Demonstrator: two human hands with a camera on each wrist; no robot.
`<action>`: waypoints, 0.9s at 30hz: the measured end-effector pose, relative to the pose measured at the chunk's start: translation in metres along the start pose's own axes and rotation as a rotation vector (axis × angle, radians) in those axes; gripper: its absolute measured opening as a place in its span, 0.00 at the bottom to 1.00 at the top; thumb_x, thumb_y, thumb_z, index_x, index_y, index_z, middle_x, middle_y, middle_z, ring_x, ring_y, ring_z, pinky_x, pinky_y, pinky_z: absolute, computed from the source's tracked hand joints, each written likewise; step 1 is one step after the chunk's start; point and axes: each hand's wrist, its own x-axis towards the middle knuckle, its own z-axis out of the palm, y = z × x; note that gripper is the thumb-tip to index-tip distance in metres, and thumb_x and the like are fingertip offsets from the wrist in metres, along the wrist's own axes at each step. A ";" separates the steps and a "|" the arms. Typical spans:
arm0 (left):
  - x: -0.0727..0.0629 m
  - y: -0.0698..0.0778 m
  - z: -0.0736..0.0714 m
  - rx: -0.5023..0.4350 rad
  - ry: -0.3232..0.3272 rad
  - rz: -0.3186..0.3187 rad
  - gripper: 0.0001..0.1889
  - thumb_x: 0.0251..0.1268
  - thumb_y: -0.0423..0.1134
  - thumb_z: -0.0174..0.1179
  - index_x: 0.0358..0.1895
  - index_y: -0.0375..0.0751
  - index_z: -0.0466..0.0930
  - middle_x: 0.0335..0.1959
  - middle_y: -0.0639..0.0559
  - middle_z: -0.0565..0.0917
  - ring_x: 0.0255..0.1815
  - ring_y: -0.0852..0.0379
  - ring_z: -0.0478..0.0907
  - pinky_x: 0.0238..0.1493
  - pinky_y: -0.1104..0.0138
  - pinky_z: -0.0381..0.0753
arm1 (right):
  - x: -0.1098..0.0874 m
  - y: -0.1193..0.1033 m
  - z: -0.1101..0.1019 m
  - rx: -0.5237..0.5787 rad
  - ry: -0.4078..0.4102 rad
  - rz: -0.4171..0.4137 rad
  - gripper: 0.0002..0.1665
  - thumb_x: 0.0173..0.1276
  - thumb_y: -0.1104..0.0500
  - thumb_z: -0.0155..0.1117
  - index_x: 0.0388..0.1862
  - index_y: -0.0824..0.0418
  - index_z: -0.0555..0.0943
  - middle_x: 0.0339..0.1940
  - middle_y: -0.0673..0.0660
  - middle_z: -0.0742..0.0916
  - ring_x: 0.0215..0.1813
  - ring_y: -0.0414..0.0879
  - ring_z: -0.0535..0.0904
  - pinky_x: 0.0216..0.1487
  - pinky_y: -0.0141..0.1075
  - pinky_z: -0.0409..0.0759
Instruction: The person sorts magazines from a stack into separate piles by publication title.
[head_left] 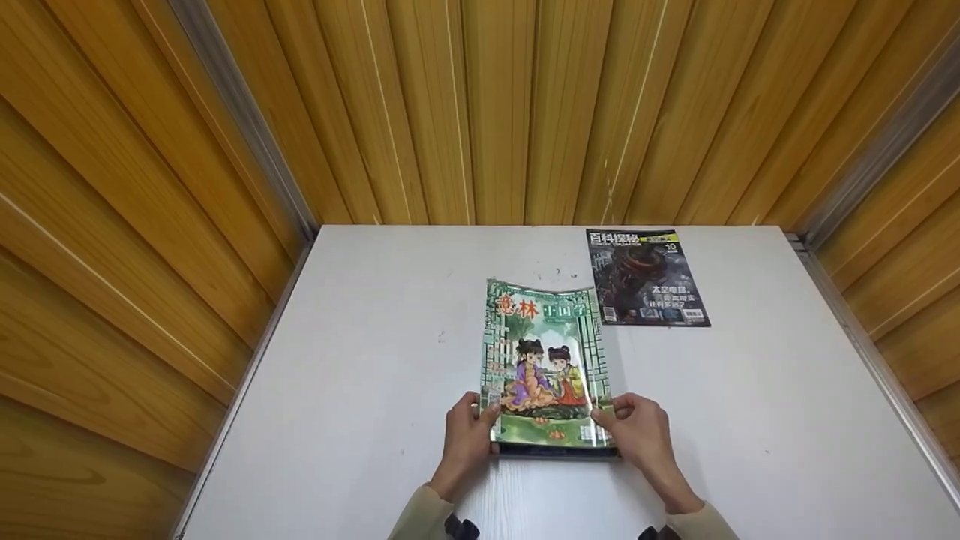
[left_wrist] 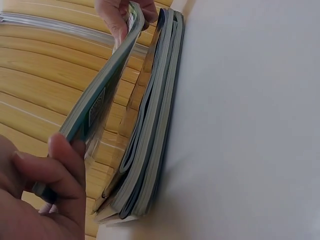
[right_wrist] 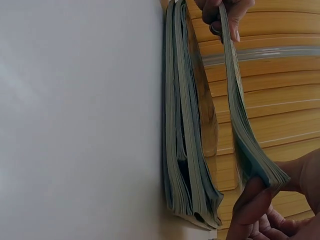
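Note:
A magazine with a green cover [head_left: 551, 360], two drawn figures on its front, is held between both hands above the table. My left hand [head_left: 469, 429] pinches its lower left edge, thumb on the cover. On the opposite edge my right hand [head_left: 642, 431] grips the lower right side in the same way. Below it lies a stack of magazines [left_wrist: 152, 125], their page edges showing in both wrist views, with a gap between the stack and the held magazine. From the head view the held magazine hides most of this stack, and its top edge bows slightly.
A dark-covered magazine [head_left: 646, 277] lies flat near the back edge of the white table [head_left: 360, 360], right of the held one. Yellow wood-patterned panels [head_left: 495, 112] rise behind the table and on both sides, with metal strips [head_left: 247, 112] at the corners.

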 end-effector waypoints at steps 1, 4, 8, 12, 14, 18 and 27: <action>0.001 0.000 -0.002 -0.007 0.004 -0.001 0.08 0.84 0.35 0.58 0.53 0.32 0.77 0.33 0.43 0.89 0.16 0.60 0.79 0.20 0.68 0.80 | 0.001 -0.002 0.001 0.008 0.003 -0.003 0.18 0.68 0.58 0.79 0.46 0.71 0.86 0.36 0.60 0.89 0.37 0.47 0.83 0.35 0.36 0.78; 0.004 0.001 -0.009 0.000 0.022 0.015 0.08 0.83 0.35 0.60 0.51 0.31 0.78 0.33 0.43 0.90 0.17 0.60 0.80 0.20 0.67 0.81 | 0.004 -0.008 0.005 0.031 0.008 -0.018 0.18 0.68 0.58 0.80 0.45 0.71 0.86 0.37 0.61 0.89 0.38 0.48 0.83 0.37 0.37 0.78; 0.012 0.003 -0.020 0.075 0.064 0.036 0.09 0.82 0.36 0.62 0.49 0.32 0.80 0.31 0.44 0.91 0.20 0.60 0.81 0.21 0.68 0.78 | 0.010 -0.019 0.013 0.038 0.004 -0.054 0.18 0.68 0.57 0.81 0.43 0.70 0.85 0.35 0.59 0.87 0.36 0.47 0.80 0.37 0.37 0.77; 0.022 0.004 -0.033 0.123 0.084 0.028 0.09 0.82 0.38 0.62 0.48 0.34 0.79 0.32 0.44 0.91 0.21 0.59 0.83 0.22 0.68 0.78 | 0.018 -0.031 0.021 0.020 0.006 -0.103 0.18 0.68 0.56 0.81 0.41 0.69 0.85 0.33 0.58 0.86 0.35 0.47 0.78 0.38 0.37 0.76; 0.026 0.004 -0.039 0.129 0.086 0.029 0.09 0.82 0.38 0.62 0.48 0.34 0.79 0.33 0.44 0.91 0.22 0.58 0.85 0.22 0.68 0.79 | 0.021 -0.036 0.026 0.014 0.010 -0.127 0.17 0.67 0.57 0.81 0.40 0.69 0.85 0.33 0.57 0.86 0.35 0.47 0.77 0.38 0.38 0.75; 0.031 0.003 -0.050 0.145 0.100 0.034 0.09 0.82 0.38 0.62 0.46 0.33 0.78 0.32 0.43 0.91 0.20 0.55 0.86 0.21 0.68 0.80 | 0.028 -0.045 0.037 0.004 0.020 -0.161 0.16 0.66 0.57 0.81 0.38 0.69 0.85 0.31 0.57 0.86 0.35 0.47 0.78 0.39 0.37 0.75; 0.045 0.004 -0.074 0.197 0.129 0.012 0.12 0.83 0.39 0.61 0.52 0.31 0.81 0.36 0.42 0.92 0.24 0.57 0.85 0.25 0.67 0.81 | 0.043 -0.066 0.058 -0.003 0.008 -0.198 0.17 0.67 0.56 0.81 0.32 0.63 0.81 0.27 0.53 0.80 0.31 0.46 0.73 0.37 0.38 0.70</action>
